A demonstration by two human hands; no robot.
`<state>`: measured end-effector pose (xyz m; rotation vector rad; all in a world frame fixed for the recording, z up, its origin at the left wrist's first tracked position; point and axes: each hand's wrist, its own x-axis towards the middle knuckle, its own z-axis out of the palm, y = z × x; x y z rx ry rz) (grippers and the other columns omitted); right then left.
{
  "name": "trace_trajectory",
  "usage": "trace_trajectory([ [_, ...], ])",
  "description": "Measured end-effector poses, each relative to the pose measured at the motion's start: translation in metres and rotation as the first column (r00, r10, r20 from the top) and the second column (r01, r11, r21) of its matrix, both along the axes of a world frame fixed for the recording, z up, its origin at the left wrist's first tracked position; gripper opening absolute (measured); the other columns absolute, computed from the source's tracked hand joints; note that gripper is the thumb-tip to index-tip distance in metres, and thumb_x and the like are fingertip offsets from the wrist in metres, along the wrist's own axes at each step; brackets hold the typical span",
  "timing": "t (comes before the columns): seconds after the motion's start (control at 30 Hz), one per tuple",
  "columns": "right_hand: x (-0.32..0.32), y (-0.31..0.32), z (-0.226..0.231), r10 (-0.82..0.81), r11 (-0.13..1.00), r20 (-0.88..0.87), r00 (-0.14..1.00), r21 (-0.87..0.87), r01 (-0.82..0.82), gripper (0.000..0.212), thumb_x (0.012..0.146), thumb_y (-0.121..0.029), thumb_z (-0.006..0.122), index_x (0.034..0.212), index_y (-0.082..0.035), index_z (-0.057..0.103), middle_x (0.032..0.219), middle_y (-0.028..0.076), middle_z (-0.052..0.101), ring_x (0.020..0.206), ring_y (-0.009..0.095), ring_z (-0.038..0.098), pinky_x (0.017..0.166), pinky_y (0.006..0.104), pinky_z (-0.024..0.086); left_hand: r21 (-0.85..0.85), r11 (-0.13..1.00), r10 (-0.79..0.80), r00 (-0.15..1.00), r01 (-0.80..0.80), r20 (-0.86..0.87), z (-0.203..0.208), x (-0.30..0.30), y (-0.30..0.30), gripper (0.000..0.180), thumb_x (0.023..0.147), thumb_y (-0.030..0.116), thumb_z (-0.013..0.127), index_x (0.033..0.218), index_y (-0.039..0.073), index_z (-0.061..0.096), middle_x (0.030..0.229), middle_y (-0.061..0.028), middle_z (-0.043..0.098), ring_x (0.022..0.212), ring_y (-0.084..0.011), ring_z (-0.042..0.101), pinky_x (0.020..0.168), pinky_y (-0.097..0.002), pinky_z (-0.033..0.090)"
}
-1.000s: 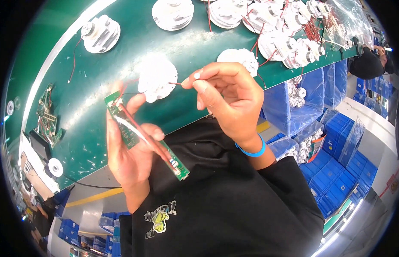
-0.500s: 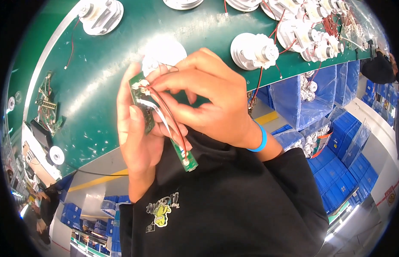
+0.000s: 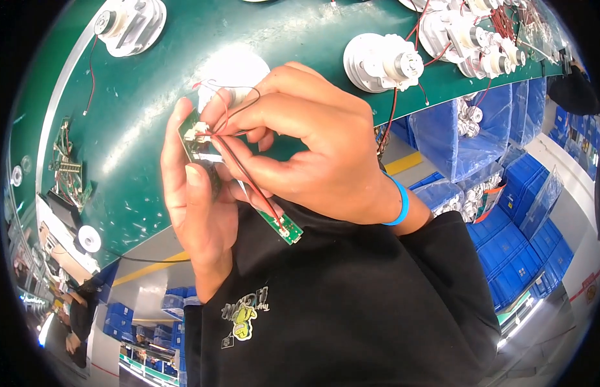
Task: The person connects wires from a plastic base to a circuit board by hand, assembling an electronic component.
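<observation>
My left hand point(image 3: 200, 200) is closed around a green circuit board point(image 3: 189, 143) with white sockets near its upper end. My right hand point(image 3: 313, 138) pinches thin red and black wires point(image 3: 246, 175) right at those sockets. Its fingertips hide whether the plug is fully seated. A looped pair of wires arches above the right fingers. From the held board, wires and a white flat cable run down to a second, narrow green board point(image 3: 288, 230), which sticks out below the hands. Behind the fingers, a white round motor unit point(image 3: 239, 68) lies on the green table point(image 3: 139, 129).
More white motor units with trailing wires stand at the far left point(image 3: 131, 27) and right point(image 3: 380, 63). Spare circuit boards point(image 3: 69, 168) lie at the table's left. Blue lined bins point(image 3: 464, 135) and stacked blue crates point(image 3: 512, 251) stand at right. Other people are at the edges.
Both hands and the boards have shifted slightly left in the picture. A wire loop now rises above my right fingers, which remain pinched at the sockets.
</observation>
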<state>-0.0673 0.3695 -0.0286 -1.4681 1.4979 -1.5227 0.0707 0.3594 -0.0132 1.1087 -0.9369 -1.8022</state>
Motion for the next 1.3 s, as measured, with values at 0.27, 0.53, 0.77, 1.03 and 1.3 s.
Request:
trace_trajectory([
  [0.27, 0.000, 0.002, 0.002, -0.040, 0.999, 0.001, 0.999, 0.018, 0.040, 0.012, 0.067, -0.004, 0.074, 0.072, -0.006, 0.063, 0.073, 0.007, 0.059, 0.070, 0.026, 0.057, 0.060, 0.0352, 0.046, -0.100, 0.995, -0.001, 0.994, 0.012, 0.110, 0.003, -0.002, 0.005, 0.069, 0.098, 0.033, 0.045, 0.145, -0.007, 0.015, 0.140, -0.0325, 0.037, 0.087, -0.0291, 0.068, 0.054, -0.0283, 0.060],
  [0.53, 0.001, 0.001, 0.001, -0.035, 0.998, 0.052, 0.998, -0.050, 0.037, 0.016, 0.065, 0.003, 0.078, 0.072, -0.003, 0.065, 0.070, 0.005, 0.063, 0.061, 0.020, 0.057, 0.052, 0.0284, 0.045, -0.161, 0.986, 0.072, 0.981, -0.042, 0.181, 0.000, -0.009, 0.010, 0.063, 0.100, 0.032, 0.042, 0.145, -0.007, 0.022, 0.140, -0.0292, 0.040, 0.111, -0.0278, 0.058, 0.088, -0.0330, 0.051],
  [0.77, 0.008, -0.001, 0.007, 0.006, 0.996, 0.177, 0.984, 0.086, -0.021, 0.011, 0.068, -0.004, 0.071, 0.071, -0.002, 0.061, 0.069, 0.011, 0.061, 0.067, 0.030, 0.058, 0.059, 0.0374, 0.047, -0.248, 0.968, 0.077, 0.979, -0.029, 0.186, -0.002, -0.005, 0.010, 0.062, 0.100, 0.032, 0.043, 0.146, -0.005, 0.021, 0.138, -0.0302, 0.042, 0.118, -0.0333, 0.053, 0.100, -0.0403, 0.043],
  [1.03, 0.037, -0.008, 0.024, 0.371, 0.926, 0.225, 0.901, -0.163, -0.340, 0.032, 0.080, 0.002, 0.058, 0.112, 0.006, 0.058, 0.116, 0.017, 0.057, 0.108, 0.033, 0.056, 0.085, 0.0370, 0.049, -0.270, 0.939, 0.216, 0.976, -0.215, -0.023, 0.015, 0.064, -0.015, 0.053, 0.100, 0.030, 0.040, 0.145, 0.003, 0.030, 0.128, -0.0154, 0.050, 0.118, -0.0259, 0.049, 0.104, -0.0393, 0.036],
  [1.3, -0.014, 0.005, 0.038, 0.444, 0.896, 0.077, 0.893, -0.073, -0.439, 0.027, 0.084, -0.001, 0.057, 0.111, 0.002, 0.057, 0.098, 0.015, 0.063, 0.094, 0.031, 0.061, 0.076, 0.0354, 0.051, -0.783, 0.622, 0.577, 0.667, 0.016, 0.472, 0.101, 0.125, -0.151, 0.042, 0.101, 0.021, 0.043, 0.140, 0.006, 0.042, 0.126, -0.0107, 0.057, 0.073, -0.0080, 0.049, 0.061, -0.0193, 0.044],
])
